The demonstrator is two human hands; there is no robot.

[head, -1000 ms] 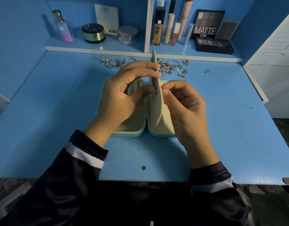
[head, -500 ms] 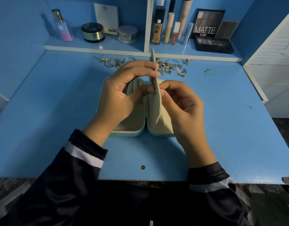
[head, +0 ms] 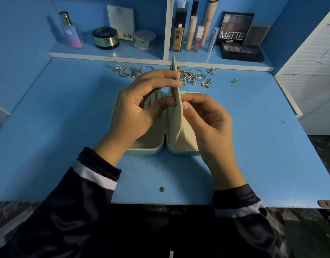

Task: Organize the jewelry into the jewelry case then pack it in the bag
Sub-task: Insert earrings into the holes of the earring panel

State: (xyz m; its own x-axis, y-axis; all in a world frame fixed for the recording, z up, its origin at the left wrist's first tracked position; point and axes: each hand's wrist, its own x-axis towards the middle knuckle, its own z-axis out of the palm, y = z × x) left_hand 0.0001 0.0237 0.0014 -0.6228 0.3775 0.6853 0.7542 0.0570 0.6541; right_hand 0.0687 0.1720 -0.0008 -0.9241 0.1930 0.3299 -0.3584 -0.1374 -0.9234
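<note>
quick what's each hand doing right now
Left hand: pinches the upright panel of the jewelry case.
Right hand: curled at the panel; holding anything, cannot tell.

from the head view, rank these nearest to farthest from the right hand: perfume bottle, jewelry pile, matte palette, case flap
1. Flap: touching the right hand, centre.
2. Jewelry pile: just beyond the flap.
3. Matte palette: back right.
4. Perfume bottle: back, far left.
</note>
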